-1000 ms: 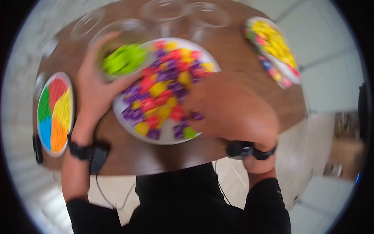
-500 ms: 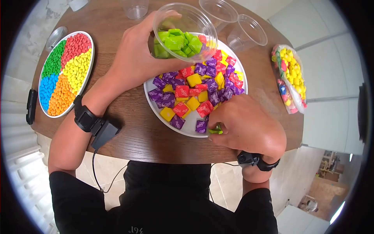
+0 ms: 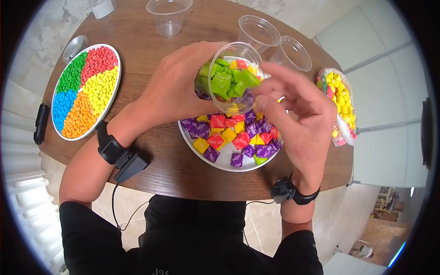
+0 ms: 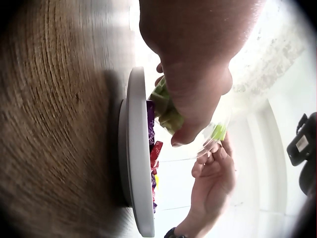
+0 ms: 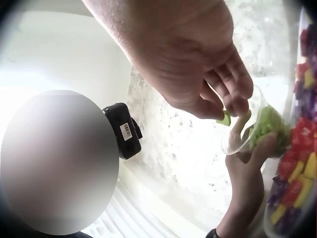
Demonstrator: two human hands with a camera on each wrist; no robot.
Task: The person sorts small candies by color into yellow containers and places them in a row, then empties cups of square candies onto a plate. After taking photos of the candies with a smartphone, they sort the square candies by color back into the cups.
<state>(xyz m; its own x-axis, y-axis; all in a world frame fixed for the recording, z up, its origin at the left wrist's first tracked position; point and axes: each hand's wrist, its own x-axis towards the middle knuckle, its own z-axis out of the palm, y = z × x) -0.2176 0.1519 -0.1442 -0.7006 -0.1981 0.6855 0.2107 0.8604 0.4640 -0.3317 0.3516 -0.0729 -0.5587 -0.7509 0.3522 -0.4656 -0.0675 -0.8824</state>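
Note:
My left hand (image 3: 183, 78) holds a clear plastic cup (image 3: 229, 107), tilted over the plate, with its mouth toward my right hand. Several green-wrapped candies (image 3: 221, 84) lie inside. At the cup's mouth my right hand (image 3: 302, 105) has its thumb and forefinger spread apart. One green candy (image 5: 226, 118) shows right by those fingertips. Below them, a white round plate (image 3: 224, 164) bears red, purple and yellow wrapped candies. A single green candy (image 3: 260, 160) sits near its front edge.
On the left is an oval plate (image 3: 120, 75) of small candies sorted by colour. Clear cups (image 3: 169, 23) stand along the back, with a round lid (image 3: 75, 47) at the back left. A bag of yellow candies (image 3: 341, 98) lies at the right.
My right hand has risen from the plate's front edge to the cup's mouth, bringing a green candy, and its fingers have spread. The left hand keeps holding the cup over the plate.

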